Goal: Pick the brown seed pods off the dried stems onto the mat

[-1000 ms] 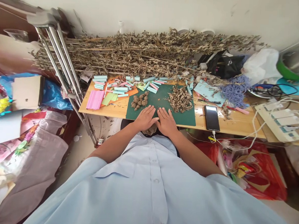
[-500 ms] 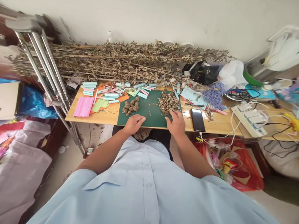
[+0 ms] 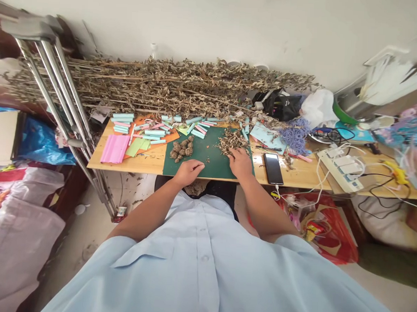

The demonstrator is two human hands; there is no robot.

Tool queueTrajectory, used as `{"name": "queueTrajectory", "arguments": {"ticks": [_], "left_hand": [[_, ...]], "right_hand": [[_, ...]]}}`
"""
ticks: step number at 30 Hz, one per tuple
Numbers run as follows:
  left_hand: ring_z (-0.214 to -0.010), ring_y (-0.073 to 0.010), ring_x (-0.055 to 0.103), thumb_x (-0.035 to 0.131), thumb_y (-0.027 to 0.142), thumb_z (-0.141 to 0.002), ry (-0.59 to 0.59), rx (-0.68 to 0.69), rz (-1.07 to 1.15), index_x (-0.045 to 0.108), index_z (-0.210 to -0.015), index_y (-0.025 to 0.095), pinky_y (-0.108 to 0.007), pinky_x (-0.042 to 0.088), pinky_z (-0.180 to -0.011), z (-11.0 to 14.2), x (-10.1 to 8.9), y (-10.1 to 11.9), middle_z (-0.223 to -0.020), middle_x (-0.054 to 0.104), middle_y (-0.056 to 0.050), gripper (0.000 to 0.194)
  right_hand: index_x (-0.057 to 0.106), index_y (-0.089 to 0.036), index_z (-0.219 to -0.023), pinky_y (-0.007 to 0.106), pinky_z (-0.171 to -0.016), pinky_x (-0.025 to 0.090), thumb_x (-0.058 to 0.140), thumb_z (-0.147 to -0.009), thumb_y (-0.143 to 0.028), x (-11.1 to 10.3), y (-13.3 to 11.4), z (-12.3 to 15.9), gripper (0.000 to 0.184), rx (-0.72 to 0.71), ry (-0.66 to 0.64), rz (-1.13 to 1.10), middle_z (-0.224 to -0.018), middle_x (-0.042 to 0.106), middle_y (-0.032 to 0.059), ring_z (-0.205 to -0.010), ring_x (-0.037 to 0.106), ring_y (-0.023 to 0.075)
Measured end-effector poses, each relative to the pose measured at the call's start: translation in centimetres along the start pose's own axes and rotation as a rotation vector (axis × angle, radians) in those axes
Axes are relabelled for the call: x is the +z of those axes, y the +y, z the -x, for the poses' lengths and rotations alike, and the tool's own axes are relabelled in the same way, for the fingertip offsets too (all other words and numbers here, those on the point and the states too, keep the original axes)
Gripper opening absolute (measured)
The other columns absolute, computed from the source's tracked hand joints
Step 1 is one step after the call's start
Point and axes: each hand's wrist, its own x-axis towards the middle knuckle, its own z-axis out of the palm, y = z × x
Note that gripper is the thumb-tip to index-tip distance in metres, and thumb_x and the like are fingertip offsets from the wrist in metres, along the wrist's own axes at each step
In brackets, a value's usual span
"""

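R hand point(image 3: 241, 164) at dried-leaf pile point(image 3: 232, 140), L hand point(image 3: 189, 172) nr table's point(image 3: 149, 165) front edge, grips unclear; careless drag twd edge may spill pile.

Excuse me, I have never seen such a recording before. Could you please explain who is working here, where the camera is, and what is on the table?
There is no machine here, only a person using two bare hands. The camera is worn on the head and looks forward and down, so you see the pale blue shirt from above.

On the wooden table lies a green mat with brownish round clumps and a pile of dried leaves. Around it are blue and pink rolls and a phone; long dried stems lie behind.

The right hand reaches to the near edge of the leaves. The left hand, fingers curled, is nearest the clumps. Whether either hand grips anything is hidden.
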Motion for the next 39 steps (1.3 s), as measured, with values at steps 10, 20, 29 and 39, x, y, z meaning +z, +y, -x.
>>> {"name": "queueTrajectory", "arguments": {"ticks": [10,20,29,39], "left_hand": [[-0.091,-0.0192,0.069,0.056,0.037,-0.098,0.004,0.034,0.001,0.077,-0.097,0.02,-0.033,0.053,-0.087,0.0,0.0,-0.3,-0.095,0.076,-0.006,0.026],[-0.09,-0.0189,0.069,0.056,0.037,-0.098,0.01,0.034,0.011,0.077,-0.096,0.021,-0.033,0.053,-0.086,0.0,0.0,-0.2,-0.095,0.076,-0.005,0.026],[-0.091,-0.0191,0.07,0.057,0.038,-0.097,0.018,0.021,0.023,0.077,-0.096,0.02,-0.033,0.054,-0.087,0.0,0.0,-0.3,-0.096,0.076,-0.006,0.027],[-0.093,-0.0199,0.071,0.059,0.038,-0.095,0.032,-0.067,0.055,0.077,-0.095,0.019,-0.034,0.055,-0.089,-0.2,0.0,0.0,-0.098,0.077,-0.006,0.026]], "right_hand": [[0.074,-0.02,-0.092,0.041,-0.09,0.054,0.051,-0.09,-0.019,-0.6,2.3,-1.2,0.023,-0.008,0.168,-0.171,-0.095,0.074,0.0098,-0.094,0.066,0.0257],[0.074,-0.022,-0.09,0.041,-0.091,0.055,0.056,-0.088,-0.025,-2.0,1.8,-1.8,0.019,0.074,0.308,-0.302,-0.095,0.075,0.0073,-0.093,0.068,0.0241],[0.074,-0.021,-0.09,0.04,-0.093,0.055,0.055,-0.091,-0.026,-1.4,0.7,-1.3,0.019,0.032,0.322,-0.382,-0.096,0.075,0.0076,-0.095,0.069,0.023],[0.074,-0.023,-0.098,0.04,-0.095,0.056,0.05,-0.098,-0.028,0.1,-3.2,0.2,0.025,-0.118,0.061,-0.356,-0.104,0.074,0.0091,-0.102,0.068,0.0229]]}}
